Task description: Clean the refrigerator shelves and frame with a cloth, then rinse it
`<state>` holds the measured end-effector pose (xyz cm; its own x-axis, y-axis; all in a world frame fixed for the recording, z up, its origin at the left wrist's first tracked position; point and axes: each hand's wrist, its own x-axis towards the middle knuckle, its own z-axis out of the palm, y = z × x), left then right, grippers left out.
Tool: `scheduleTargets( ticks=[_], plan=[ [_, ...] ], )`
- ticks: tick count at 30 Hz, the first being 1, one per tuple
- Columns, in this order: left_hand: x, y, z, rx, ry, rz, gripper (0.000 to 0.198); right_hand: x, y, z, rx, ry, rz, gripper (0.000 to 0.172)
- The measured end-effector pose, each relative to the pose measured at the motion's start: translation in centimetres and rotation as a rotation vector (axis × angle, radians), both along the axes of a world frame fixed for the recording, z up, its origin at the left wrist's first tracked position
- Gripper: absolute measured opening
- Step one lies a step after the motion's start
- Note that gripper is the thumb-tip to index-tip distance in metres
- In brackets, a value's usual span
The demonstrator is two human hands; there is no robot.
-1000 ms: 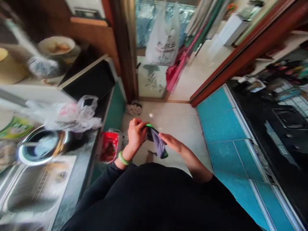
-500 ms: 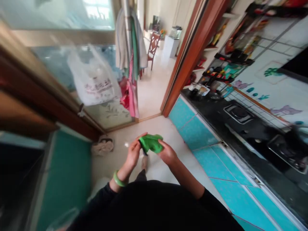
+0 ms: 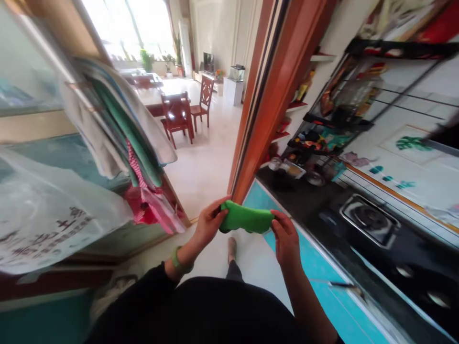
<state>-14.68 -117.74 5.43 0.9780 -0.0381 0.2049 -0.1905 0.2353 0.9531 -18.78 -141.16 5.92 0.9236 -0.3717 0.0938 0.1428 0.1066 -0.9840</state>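
Observation:
A bright green cloth (image 3: 247, 218) with a dark edge at its left end is stretched between my hands, in front of my body. My left hand (image 3: 210, 220), with a pale green bangle on the wrist, pinches the cloth's left end. The right end is held between the thumb and fingers of my right hand (image 3: 286, 234). What the cloth is exactly cannot be made out.
A wooden door frame (image 3: 265, 95) stands ahead, with a dining table and chairs (image 3: 175, 114) beyond. Towels (image 3: 132, 119) and a white plastic bag (image 3: 53, 210) hang at the left. A black counter (image 3: 322, 210) with a stove (image 3: 369, 220) runs along the right.
The view has moved nearer the doorway, and the bag and towels now sit further left. The green cloth, bunched before, is now spread wider, with my right hand further from my left.

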Motion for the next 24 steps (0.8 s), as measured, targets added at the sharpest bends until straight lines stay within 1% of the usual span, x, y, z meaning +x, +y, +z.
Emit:
scheduleTargets(
  ticks=[2, 3, 5, 7, 8, 9, 10, 12, 14, 16, 18, 19, 21, 24],
  plan=[
    [6.2, -0.4, 0.5, 0.066, -0.024, 0.040, 0.045, 7.2, -0.7, 0.5, -0.070, -0.027, 0.075, 0.036],
    [9.2, -0.4, 0.9, 0.088, -0.024, 0.069, 0.048, 10.9, -0.7, 0.8, -0.089, -0.012, 0.151, 0.039],
    [14.9, 0.0, 1.9, 0.112, -0.014, 0.152, 0.050, 18.5, 0.2, 1.5, -0.067, 0.095, 0.361, 0.048],
    [19.9, 1.4, 2.8, 0.127, -0.002, 0.274, 0.048, 26.1, 2.4, 2.0, 0.002, 0.257, 0.584, 0.056],
    [22.2, 2.4, 3.0, 0.139, 0.006, 0.348, 0.047, 29.8, 3.9, 2.1, 0.034, 0.322, 0.658, 0.056],
    [24.3, 3.7, 3.1, 0.158, 0.018, 0.424, 0.046, 33.5, 5.7, 2.1, 0.056, 0.355, 0.695, 0.052],
    [26.2, 5.1, 2.8, 0.187, 0.037, 0.497, 0.046, 37.1, 7.7, 2.1, 0.068, 0.348, 0.701, 0.047],
    [29.6, 8.2, 1.6, 0.261, 0.100, 0.630, 0.048, 43.9, 12.2, 2.1, 0.057, 0.229, 0.665, 0.035],
    [32.9, 11.2, -0.3, 0.303, 0.175, 0.745, 0.048, 50.0, 17.1, 2.0, 0.004, 0.062, 0.667, 0.028],
    [36.3, 14.0, -2.4, 0.266, 0.224, 0.853, 0.045, 55.6, 21.7, 2.1, -0.101, -0.080, 0.736, 0.025],
    [40.2, 16.5, -4.1, 0.156, 0.251, 0.964, 0.038, 60.8, 25.5, 2.1, -0.239, -0.195, 0.822, 0.028],
    [42.2, 17.7, -4.7, 0.098, 0.262, 1.014, 0.035, 63.3, 27.0, 2.1, -0.310, -0.241, 0.859, 0.031],
    [46.7, 19.8, -5.4, 0.017, 0.280, 1.085, 0.031, 68.2, 29.1, 1.8, -0.430, -0.299, 0.904, 0.035],
    [53.9, 22.8, -5.8, -0.023, 0.294, 1.134, 0.032, 75.5, 30.8, 1.2, -0.562, -0.306, 0.926, 0.039]
  ],
)
